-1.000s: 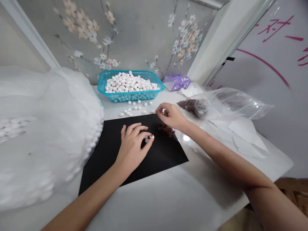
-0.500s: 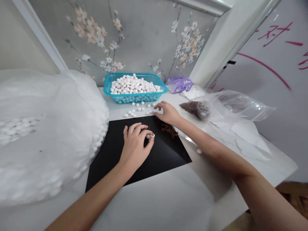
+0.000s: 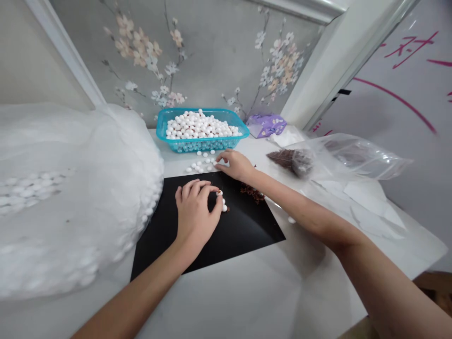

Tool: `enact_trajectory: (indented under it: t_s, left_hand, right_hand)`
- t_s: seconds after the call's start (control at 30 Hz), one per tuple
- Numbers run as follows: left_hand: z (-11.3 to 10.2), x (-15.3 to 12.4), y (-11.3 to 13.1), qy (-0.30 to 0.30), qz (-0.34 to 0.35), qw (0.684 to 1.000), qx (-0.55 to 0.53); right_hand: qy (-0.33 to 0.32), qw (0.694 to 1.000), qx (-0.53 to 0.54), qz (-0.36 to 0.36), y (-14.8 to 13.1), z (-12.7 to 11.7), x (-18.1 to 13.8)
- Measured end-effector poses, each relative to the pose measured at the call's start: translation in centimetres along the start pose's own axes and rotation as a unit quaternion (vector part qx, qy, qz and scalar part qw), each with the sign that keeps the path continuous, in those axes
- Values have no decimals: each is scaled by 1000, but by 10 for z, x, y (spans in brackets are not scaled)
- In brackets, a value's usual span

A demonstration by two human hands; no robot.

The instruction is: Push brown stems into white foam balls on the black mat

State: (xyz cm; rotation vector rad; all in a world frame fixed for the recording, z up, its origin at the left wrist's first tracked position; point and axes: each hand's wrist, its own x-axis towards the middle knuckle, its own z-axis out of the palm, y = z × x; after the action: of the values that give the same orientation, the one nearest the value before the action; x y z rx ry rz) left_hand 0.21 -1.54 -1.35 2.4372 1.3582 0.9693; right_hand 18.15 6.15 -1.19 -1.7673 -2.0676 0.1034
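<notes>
My left hand point(image 3: 196, 212) is curled over a black sheet point(image 3: 243, 230), thumb and index finger closed around a small white ball point(image 3: 220, 193) with a brown star-shaped piece on it. Two more white balls lie right beside the thumb, with a brown bit point(image 3: 228, 209) next to them. My right hand point(image 3: 236, 165) is beyond the sheet's far edge, its thumb and index finger pinched at a white ball point(image 3: 214, 163). Several loose white balls point(image 3: 199, 163) lie to its left. A heap of brown star-shaped pieces point(image 3: 252, 192) sits under my right forearm, partly hidden.
Behind the sheet stands a blue basket point(image 3: 203, 145) heaped with white balls. A large translucent bag point(image 3: 88, 188) of balls fills the left. On the right are a clear bag with brown pieces point(image 3: 291, 161), a purple packet point(image 3: 266, 125), and a stray ball point(image 3: 291, 220).
My right hand has moved left to the loose balls and its fingers have closed at one. My left fingers have shifted slightly, uncovering more of the balls beside the thumb.
</notes>
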Motion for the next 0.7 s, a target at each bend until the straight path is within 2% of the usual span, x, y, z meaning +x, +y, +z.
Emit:
enact_trajectory:
  t_s: [0.17, 0.27, 0.37, 0.47, 0.57, 0.7]
  left_hand:
    - [1, 1, -7, -18, -75, 997, -5]
    - [3, 2, -10, -32, -88, 996, -12]
    - [4, 3, -10, -12, -70, 996, -45]
    - [3, 3, -9, 8, -41, 989, -143]
    - [0, 1, -6, -19, -13, 977, -211]
    - [-3, -1, -1, -41, 5, 973, -226]
  right_hand:
    - [20, 999, 18, -22, -9, -12, -8]
    - [34, 997, 65, -32, -16, -22, -23]
    - [32, 992, 117, -37, -23, -29, -42]
    - [32, 985, 165, -44, -31, -36, -62]
    - [27, 981, 184, -55, -38, -42, -80]
    - [13, 981, 171, -87, -38, -48, -96]
